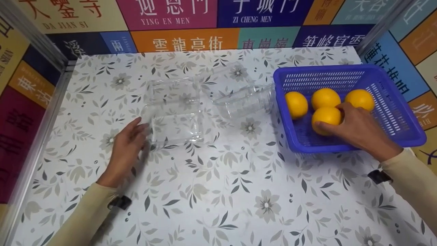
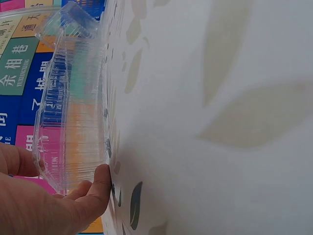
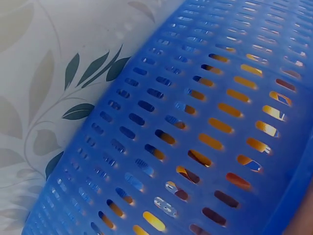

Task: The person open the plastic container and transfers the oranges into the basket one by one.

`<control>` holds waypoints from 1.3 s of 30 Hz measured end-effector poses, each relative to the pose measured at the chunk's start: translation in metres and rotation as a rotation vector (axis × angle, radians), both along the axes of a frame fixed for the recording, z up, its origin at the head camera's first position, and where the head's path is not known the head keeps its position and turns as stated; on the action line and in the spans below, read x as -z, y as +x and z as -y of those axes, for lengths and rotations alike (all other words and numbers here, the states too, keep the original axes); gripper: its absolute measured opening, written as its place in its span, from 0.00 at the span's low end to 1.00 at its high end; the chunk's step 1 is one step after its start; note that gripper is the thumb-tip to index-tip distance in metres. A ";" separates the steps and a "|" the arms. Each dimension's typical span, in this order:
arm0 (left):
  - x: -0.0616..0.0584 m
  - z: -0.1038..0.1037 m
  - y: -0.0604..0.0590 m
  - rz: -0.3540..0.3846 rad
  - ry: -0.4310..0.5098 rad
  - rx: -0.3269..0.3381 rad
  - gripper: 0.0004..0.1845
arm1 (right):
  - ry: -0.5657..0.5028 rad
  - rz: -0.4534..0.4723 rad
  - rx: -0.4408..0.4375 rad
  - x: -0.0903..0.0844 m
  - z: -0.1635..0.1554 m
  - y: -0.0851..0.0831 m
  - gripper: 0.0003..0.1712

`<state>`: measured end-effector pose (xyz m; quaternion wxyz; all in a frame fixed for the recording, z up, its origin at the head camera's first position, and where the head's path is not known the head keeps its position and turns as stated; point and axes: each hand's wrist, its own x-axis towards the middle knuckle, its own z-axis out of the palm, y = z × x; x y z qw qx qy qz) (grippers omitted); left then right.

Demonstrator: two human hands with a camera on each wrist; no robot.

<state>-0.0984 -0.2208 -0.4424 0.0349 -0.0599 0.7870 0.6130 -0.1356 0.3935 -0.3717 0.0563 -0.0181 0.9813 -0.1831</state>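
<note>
My right hand [image 1: 362,126] reaches into the blue plastic basket [image 1: 418,136] and holds an orange [image 1: 324,119], thumb on the near side and fingers at the far side. Other oranges [image 1: 296,105] lie around it on the basket floor. On the left, my left hand [image 1: 128,147] is at the left end of a clear plastic clamshell box [image 1: 175,128] that lies opened on the table. In the left wrist view its loosely extended fingers [image 2: 100,188] are right at the end of the clear box [image 2: 73,117]. The right wrist view shows mostly the slotted basket wall [image 3: 161,112].
A second clear plastic box [image 1: 245,100] lies opened between the first box and the basket, close to the basket's left wall. A floral-patterned cover [image 1: 218,191] spans the table. Panels with lettering [image 1: 184,41] stand along the back and sides.
</note>
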 end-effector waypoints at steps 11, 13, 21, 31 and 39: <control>-0.001 -0.002 -0.001 0.001 0.014 -0.005 0.34 | 0.013 0.035 -0.007 0.004 0.001 -0.002 0.51; -0.001 -0.002 -0.001 0.002 0.012 -0.007 0.34 | 0.007 0.042 -0.007 0.005 0.001 -0.002 0.51; -0.002 -0.001 0.001 0.007 0.008 -0.010 0.34 | 0.000 0.126 -0.031 0.007 0.001 -0.004 0.54; -0.002 0.002 0.001 -0.025 -0.046 0.041 0.34 | -0.013 0.131 -0.039 0.006 0.001 -0.005 0.57; 0.000 0.005 0.001 -0.041 -0.071 0.078 0.34 | -0.012 0.145 -0.041 0.006 0.001 -0.005 0.57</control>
